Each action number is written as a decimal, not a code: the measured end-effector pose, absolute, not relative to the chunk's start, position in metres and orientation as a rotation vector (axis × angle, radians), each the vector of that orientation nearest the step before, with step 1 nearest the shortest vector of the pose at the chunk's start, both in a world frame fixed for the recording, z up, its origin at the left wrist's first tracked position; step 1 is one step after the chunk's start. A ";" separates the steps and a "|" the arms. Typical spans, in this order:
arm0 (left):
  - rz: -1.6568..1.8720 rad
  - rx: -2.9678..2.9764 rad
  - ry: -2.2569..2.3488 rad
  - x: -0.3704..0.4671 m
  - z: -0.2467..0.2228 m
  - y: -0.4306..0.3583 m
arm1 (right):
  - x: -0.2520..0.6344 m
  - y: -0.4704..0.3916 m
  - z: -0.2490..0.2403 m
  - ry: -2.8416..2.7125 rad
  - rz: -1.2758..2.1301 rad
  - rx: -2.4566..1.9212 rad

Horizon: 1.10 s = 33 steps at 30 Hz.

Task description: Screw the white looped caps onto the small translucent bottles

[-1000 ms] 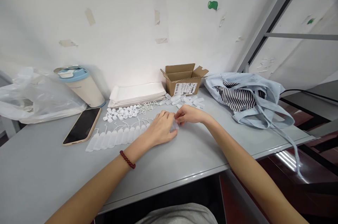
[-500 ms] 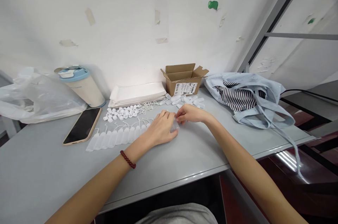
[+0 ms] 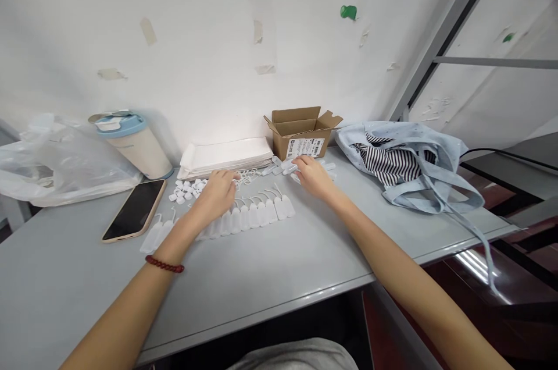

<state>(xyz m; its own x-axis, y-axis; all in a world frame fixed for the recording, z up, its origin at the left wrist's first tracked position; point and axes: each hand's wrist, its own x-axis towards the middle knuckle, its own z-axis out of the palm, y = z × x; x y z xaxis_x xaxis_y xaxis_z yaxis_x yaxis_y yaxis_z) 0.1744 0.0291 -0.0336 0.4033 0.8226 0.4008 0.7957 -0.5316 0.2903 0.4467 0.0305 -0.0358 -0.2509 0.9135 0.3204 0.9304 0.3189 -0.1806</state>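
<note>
My left hand (image 3: 217, 192) reaches over the near side of a pile of thin white loops (image 3: 247, 175), fingers bent downward and partly hidden; I see nothing held in it. White caps (image 3: 186, 191) lie just left of it. My right hand (image 3: 314, 177) is over a pile of small clear plastic bottles (image 3: 279, 166), fingers slightly apart, fingertips touching or just above them. In front of my hands runs a row of flat translucent bottles (image 3: 255, 216), each with a thin white loop at its top. My left hand and forearm cover part of the row.
Behind stand an open cardboard box (image 3: 300, 131) and a stack of white sheets (image 3: 226, 157). On the left are a phone (image 3: 135, 210), a tumbler (image 3: 142, 146) and a plastic bag (image 3: 65, 163). A light blue cloth bag (image 3: 405, 155) lies on the right, its strap over the table edge.
Both hands have come away from the right end of the row. The left moved left and back to the loops, the right back to the clear bottles. The row's right end now shows.
</note>
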 end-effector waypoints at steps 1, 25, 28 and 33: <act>0.783 2.576 1.511 0.166 -0.036 0.033 | 0.448 0.032 -0.038 -2.255 -0.138 -1.646; 0.492 2.548 1.445 0.178 -0.048 0.029 | 0.446 0.023 -0.024 -2.360 0.001 -1.860; 0.482 2.567 1.443 0.179 -0.051 0.030 | 0.446 0.023 -0.026 -2.366 0.039 -1.878; 0.458 2.577 1.423 0.183 -0.048 0.027 | 0.446 0.024 -0.028 -2.337 0.085 -1.877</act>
<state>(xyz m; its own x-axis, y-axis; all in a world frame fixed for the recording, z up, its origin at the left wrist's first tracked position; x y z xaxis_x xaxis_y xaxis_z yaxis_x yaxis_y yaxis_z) 0.1832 0.0269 -0.0478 0.5000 0.8456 0.1871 0.7959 -0.5338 0.2856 0.4456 0.0242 -0.0285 -0.2100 0.9747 0.0760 0.9666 0.2186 -0.1335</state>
